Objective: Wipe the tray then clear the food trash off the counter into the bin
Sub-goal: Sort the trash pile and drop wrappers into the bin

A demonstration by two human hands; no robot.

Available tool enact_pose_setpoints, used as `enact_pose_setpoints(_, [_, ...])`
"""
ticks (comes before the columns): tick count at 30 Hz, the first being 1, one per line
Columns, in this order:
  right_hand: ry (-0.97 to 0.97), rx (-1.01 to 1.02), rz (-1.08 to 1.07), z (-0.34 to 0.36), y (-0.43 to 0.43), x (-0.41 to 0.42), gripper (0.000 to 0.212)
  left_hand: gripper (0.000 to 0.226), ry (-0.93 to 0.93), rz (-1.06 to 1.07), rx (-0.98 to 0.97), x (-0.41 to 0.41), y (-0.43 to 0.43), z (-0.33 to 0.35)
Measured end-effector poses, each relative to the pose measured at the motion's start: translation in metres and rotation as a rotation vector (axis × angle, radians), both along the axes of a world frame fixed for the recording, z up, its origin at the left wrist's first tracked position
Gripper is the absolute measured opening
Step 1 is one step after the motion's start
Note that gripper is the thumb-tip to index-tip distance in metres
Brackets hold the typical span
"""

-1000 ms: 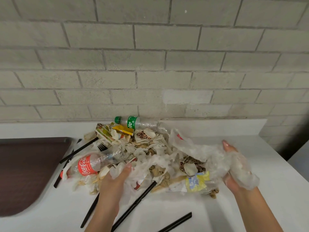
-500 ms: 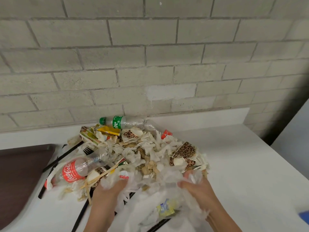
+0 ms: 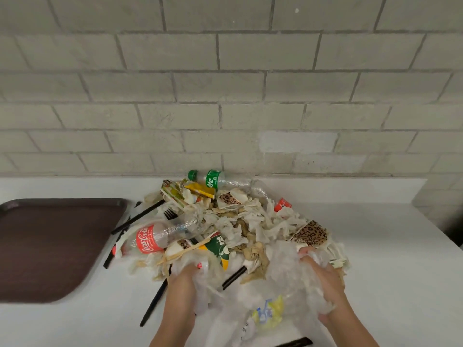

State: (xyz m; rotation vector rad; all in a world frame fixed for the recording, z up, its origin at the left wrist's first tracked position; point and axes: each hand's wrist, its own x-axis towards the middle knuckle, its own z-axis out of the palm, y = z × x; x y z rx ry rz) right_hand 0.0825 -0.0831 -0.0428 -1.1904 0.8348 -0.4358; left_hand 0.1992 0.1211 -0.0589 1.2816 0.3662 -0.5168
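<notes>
one white surface (image 3: pixel 375 259) carries everything, backed by a grey block wall. at its left edge lies the brown tray (image 3: pixel 50 246), flat and with nothing on it that i can see. from that, the wiping is likely done and the clearing is the step in hand.

just beside the tray's right rim, and reaching to the surface's rear edge, sits the trash pile (image 3: pixel 233 226). it is crumpled napkins, wrappers and paper cups, heaped together rather than scattered, which should make it easier to take in one go. draped over the pile's near side is a clear plastic bag (image 3: pixel 250 304), lying toward the front edge.

the left hand (image 3: pixel 181 284) grasps the bag's film at the pile's near left, fingertips buried in it. the right hand (image 3: pixel 323 279) clutches a bunch of the same film at the near right. held apart like this, the hands seem to be spreading the bag so the heap can be gathered in. the pile lies just beyond and between both hands, touching them.

smaller pieces:
- a cola bottle (image 3: pixel 155 236) on its side at the pile's left
- a green-capped bottle (image 3: pixel 215 179) against the rear edge
- a leopard-print cup (image 3: pixel 312 234)
- a black fork (image 3: pixel 170 214)

the bin is not in view.
</notes>
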Motion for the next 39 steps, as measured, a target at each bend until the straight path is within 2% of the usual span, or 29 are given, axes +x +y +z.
enact_pose_setpoints(4, [-0.024, -0.001, 0.051, 0.015, 0.007, 0.014, 0.011, 0.017, 0.01, -0.04, -0.101, -0.005, 0.012, 0.013])
enact_pose_setpoints(5, [-0.027, -0.009, 0.105, 0.02, 0.009, 0.018, 0.027, 0.021, -0.015, -0.054, -0.08, -0.006, 0.015, 0.013])
enact_pose_setpoints(6, [-0.011, -0.054, 0.17, 0.023, 0.012, 0.022, 0.042, 0.035, -0.047, -0.065, -0.023, -0.008, 0.018, 0.016])
enact_pose_setpoints(7, [0.016, -0.123, 0.194, 0.026, 0.015, 0.026, 0.049, 0.053, -0.072, -0.068, 0.035, -0.008, 0.022, 0.014])
enact_pose_setpoints(9, [0.045, -0.231, 0.215, 0.035, 0.023, 0.034, 0.047, 0.073, -0.077, -0.02, 0.113, -0.007, 0.031, 0.016])
enact_pose_setpoints(10, [0.042, -0.253, 0.232, 0.039, 0.028, 0.038, 0.045, 0.069, -0.069, 0.009, 0.14, -0.007, 0.035, 0.017])
enact_pose_setpoints(12, [0.057, -0.28, 0.239, 0.044, 0.034, 0.047, 0.023, 0.046, -0.073, 0.068, 0.149, -0.001, 0.045, 0.018])
enact_pose_setpoints(13, [0.051, -0.278, 0.243, 0.048, 0.038, 0.052, 0.021, 0.033, -0.077, 0.086, 0.145, 0.003, 0.051, 0.019])
enact_pose_setpoints(15, [0.055, -0.289, 0.259, 0.055, 0.046, 0.063, 0.039, 0.021, -0.14, 0.079, 0.124, 0.014, 0.064, 0.024])
enact_pose_setpoints(18, [0.075, -0.322, 0.284, 0.059, 0.052, 0.078, 0.043, 0.011, -0.358, 0.035, 0.161, 0.032, 0.084, 0.044])
enact_pose_setpoints(21, [0.068, -0.346, 0.318, 0.063, 0.057, 0.091, 0.016, 0.017, -0.502, 0.122, 0.274, 0.075, 0.101, 0.065])
enact_pose_setpoints(22, [0.064, -0.347, 0.323, 0.066, 0.06, 0.095, 0.012, 0.018, -0.539, 0.12, 0.381, 0.097, 0.106, 0.067])
enact_pose_setpoints(24, [0.085, -0.392, 0.321, 0.069, 0.062, 0.103, 0.015, 0.02, -0.578, 0.075, 0.585, 0.142, 0.11, 0.069])
enact_pose_setpoints(27, [0.165, -0.549, 0.323, 0.071, 0.063, 0.114, 0.023, 0.041, -0.533, 0.003, 0.664, 0.199, 0.107, 0.07])
enact_pose_setpoints(29, [0.176, -0.629, 0.314, 0.071, 0.063, 0.12, 0.04, 0.057, -0.535, -0.222, 0.853, 0.22, 0.099, 0.065])
enact_pose_setpoints(31, [0.173, -0.67, 0.293, 0.075, 0.061, 0.125, 0.047, 0.058, -0.568, -0.461, 1.076, 0.227, 0.088, 0.053])
enact_pose_setpoints(32, [0.177, -0.687, 0.295, 0.078, 0.06, 0.128, 0.047, 0.056, -0.546, -0.521, 1.095, 0.227, 0.084, 0.048])
enact_pose_setpoints(34, [0.197, -0.713, 0.31, 0.081, 0.056, 0.134, 0.048, 0.053, -0.469, -0.543, 1.002, 0.227, 0.074, 0.038])
enact_pose_setpoints(35, [0.21, -0.727, 0.311, 0.081, 0.054, 0.137, 0.048, 0.046, -0.466, -0.554, 0.964, 0.225, 0.069, 0.035])
enact_pose_setpoints(37, [0.233, -0.734, 0.308, 0.081, 0.05, 0.14, 0.053, 0.017, -0.46, -0.638, 0.945, 0.225, 0.061, 0.033])
enact_pose_setpoints(39, [0.248, -0.718, 0.288, 0.081, 0.048, 0.14, 0.059, 0.014, -0.417, -0.672, 0.936, 0.224, 0.052, 0.032])
